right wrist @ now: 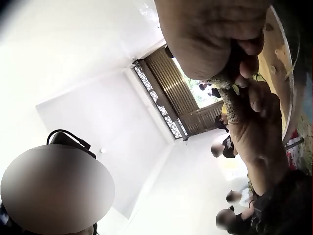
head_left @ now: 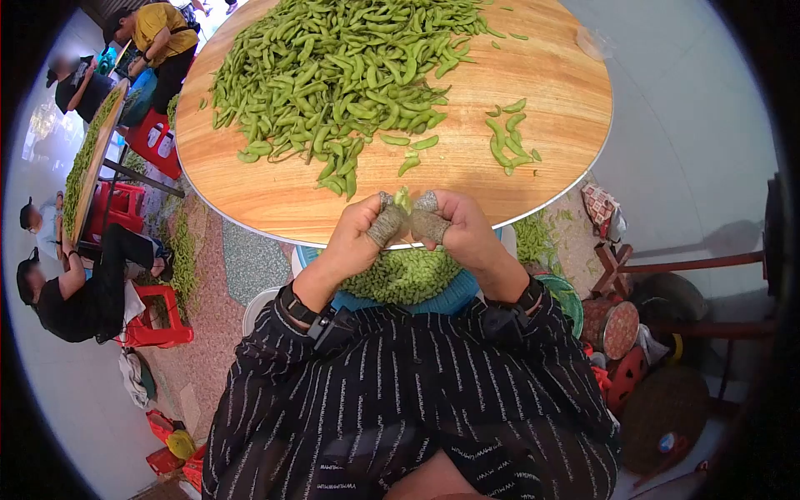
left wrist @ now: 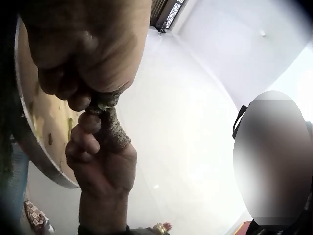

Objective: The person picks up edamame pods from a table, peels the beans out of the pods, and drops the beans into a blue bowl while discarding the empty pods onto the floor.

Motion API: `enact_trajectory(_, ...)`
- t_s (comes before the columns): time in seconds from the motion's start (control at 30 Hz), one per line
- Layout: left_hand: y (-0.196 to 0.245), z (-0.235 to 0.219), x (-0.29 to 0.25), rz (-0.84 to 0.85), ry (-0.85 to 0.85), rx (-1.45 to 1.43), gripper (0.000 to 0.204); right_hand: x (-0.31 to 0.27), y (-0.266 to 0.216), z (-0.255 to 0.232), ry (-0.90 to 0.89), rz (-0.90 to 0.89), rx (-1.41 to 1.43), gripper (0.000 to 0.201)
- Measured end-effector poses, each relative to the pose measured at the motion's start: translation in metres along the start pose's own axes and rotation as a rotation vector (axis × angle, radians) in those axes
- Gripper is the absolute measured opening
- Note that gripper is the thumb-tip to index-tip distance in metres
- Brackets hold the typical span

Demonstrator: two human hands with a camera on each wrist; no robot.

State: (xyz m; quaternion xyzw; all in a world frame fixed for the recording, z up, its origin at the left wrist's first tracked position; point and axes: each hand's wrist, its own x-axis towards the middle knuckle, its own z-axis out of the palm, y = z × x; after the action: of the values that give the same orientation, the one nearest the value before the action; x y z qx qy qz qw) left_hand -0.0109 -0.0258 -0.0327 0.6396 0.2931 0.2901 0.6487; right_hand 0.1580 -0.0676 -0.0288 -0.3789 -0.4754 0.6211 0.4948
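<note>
At the near edge of the round wooden table, my left hand (head_left: 354, 237) and right hand (head_left: 468, 233) meet, thumbs side by side. Between their fingertips they pinch a green soybean pod (head_left: 403, 198), mostly covered by the fingers. Grey-brown woven wraps cover the thumbs and some fingertips. In the left wrist view the right hand (left wrist: 105, 164) faces the left one; in the right wrist view the left hand (right wrist: 257, 132) shows below the right. Straight under the hands, shelled green beans (head_left: 402, 277) fill a blue basin (head_left: 458, 300).
A large heap of soybean pods (head_left: 333, 75) covers the far left of the table (head_left: 542, 83). Several pods (head_left: 512, 142) lie apart at the right. A green basket (head_left: 567, 304) stands by my right side. People work at another table (head_left: 92, 167) on the left, near red stools (head_left: 158, 317).
</note>
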Motion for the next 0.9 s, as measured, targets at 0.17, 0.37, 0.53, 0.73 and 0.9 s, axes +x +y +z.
enact_trajectory(0.17, 0.017, 0.005, -0.003, -0.179, 0.016, -0.088, 0.015, -0.003, -0.02, 0.01, 0.033, 0.016, -0.093, 0.007)
enact_trajectory(0.37, 0.013, 0.004, 0.0, -0.278, 0.071, -0.286, 0.011, -0.002, -0.003, 0.006, 0.101, -0.17, -0.603, 0.009)
enact_trajectory(0.53, 0.008, -0.002, -0.001, -0.279, 0.044, -0.428, 0.01, -0.003, -0.002, 0.006, 0.105, -0.125, -0.47, 0.007)
enact_trajectory(0.73, 0.011, -0.001, -0.003, -0.262, 0.11, -0.528, 0.009, -0.005, -0.01, 0.019, 0.144, -0.19, -0.564, 0.007)
enact_trajectory(0.9, 0.008, -0.002, 0.001, -0.29, 0.23, -0.528, 0.017, 0.0, -0.01, 0.019, 0.113, -0.161, -0.574, 0.006)
